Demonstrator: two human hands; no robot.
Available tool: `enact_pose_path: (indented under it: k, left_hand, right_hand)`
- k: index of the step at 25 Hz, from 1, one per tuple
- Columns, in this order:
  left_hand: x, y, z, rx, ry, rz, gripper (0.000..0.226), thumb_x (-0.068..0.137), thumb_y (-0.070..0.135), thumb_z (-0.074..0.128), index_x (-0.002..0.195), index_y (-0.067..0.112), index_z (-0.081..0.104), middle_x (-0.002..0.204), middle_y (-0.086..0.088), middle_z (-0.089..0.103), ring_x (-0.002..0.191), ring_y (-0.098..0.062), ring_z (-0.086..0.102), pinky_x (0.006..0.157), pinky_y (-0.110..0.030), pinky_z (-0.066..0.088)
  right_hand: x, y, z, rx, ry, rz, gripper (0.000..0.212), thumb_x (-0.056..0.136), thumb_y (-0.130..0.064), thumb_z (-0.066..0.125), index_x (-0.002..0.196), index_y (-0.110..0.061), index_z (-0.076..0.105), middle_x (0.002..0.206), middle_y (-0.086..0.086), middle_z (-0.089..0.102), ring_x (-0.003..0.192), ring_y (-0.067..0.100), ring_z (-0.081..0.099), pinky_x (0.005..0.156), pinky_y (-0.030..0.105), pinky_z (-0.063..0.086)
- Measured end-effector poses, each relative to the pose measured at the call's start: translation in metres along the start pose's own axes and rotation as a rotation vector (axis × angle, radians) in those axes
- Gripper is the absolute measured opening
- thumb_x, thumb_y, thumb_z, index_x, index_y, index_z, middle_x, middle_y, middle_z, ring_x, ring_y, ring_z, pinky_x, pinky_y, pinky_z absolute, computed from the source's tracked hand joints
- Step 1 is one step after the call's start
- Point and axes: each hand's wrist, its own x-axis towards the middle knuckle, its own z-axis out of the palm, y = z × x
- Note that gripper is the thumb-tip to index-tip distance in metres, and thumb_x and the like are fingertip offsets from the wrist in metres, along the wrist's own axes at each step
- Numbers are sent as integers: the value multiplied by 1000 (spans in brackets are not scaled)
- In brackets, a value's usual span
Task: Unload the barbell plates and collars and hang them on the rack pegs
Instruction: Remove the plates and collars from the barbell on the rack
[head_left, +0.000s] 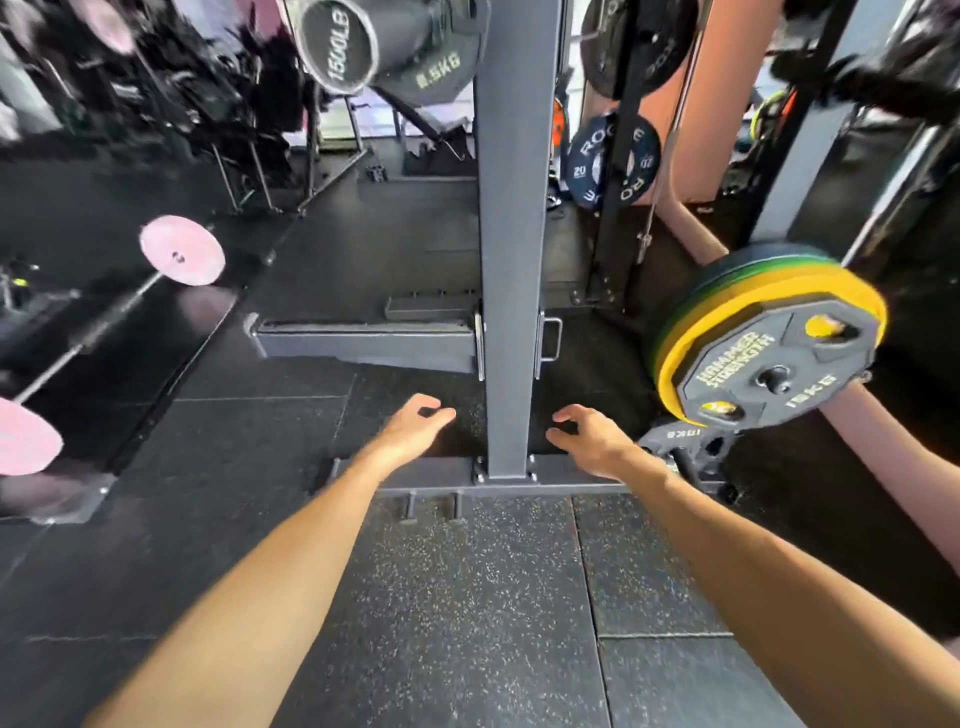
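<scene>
Both hands, left and right, loosely curled and empty (either side of the rack upright).

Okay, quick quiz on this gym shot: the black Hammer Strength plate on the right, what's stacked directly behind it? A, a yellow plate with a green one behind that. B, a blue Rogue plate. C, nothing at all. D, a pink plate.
A: the black Hammer Strength plate sits in front of a yellow plate, with a green plate behind that; both hands, left hand and right hand, hold nothing.
</scene>
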Motion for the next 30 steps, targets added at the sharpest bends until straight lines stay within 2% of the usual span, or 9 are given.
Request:
enact_pose_path:
  k: [3,5,7,10,13,18,22,26,30]
  left_hand:
    - [14,48,-48,-28,90,91,41,93,53,51,128,31,51,120,4,56,102,-17,55,85,-32,42]
    - [16,80,-79,-46,144,158,39,94,52,50,126,30,51,103,6,58,86,-12,56,71,-28,42]
    - [16,107,-113,-56,224,217,37,95,51,50,125,29,51,95,8,55,78,-9,54,67,-26,40]
    - [16,142,-162,-80,304,282,39,94,52,50,126,30,51,110,5,54,97,-17,53,82,-33,38]
    - [12,171,-204,-73,364,381,45,92,58,49,128,31,50,119,9,53,109,-15,51,94,-34,39]
    - [-1,215,-258,-103,407,552,30,87,49,49,90,20,55,88,3,54,83,-16,47,66,-29,34]
    - [5,228,-282,-43,518,543,30,100,36,41,120,20,57,111,5,53,102,-16,49,81,-29,33]
    - [32,234,-290,-54,519,537,32,102,34,38,125,18,55,113,6,53,104,-15,47,84,-27,31]
    - [59,243,-292,-30,531,531,33,102,34,39,124,17,57,127,-2,59,107,-20,51,81,-27,34]
  right_hand:
    - [20,-45,-42,-4,106,-117,45,94,-29,57,133,-9,53,133,11,58,119,25,56,97,29,42]
    - [30,-72,-72,6,163,-178,44,94,-29,56,134,-10,52,136,9,55,120,25,56,98,31,43]
    - [37,-101,-102,1,220,-251,42,94,-26,57,132,-9,52,135,9,56,117,25,57,95,29,43]
    - [44,-145,-144,-3,290,-340,43,94,-26,58,132,-8,52,136,9,56,122,25,55,100,30,41]
    - [47,-183,-176,-21,346,-391,45,95,-29,56,135,-9,50,138,8,54,124,24,53,101,31,40]
    - [50,-245,-218,-54,439,-448,45,96,-33,54,134,-9,50,137,6,54,125,25,52,101,31,39]
    - [52,-275,-234,-58,511,-454,42,96,-31,52,121,3,58,124,19,63,116,35,57,100,40,45]
    - [68,-292,-244,-89,538,-436,33,96,-29,50,118,-7,61,121,10,65,111,28,59,90,30,44]
    - [98,-297,-249,-110,541,-444,28,96,-23,48,118,-10,61,118,8,66,101,26,62,78,24,42]
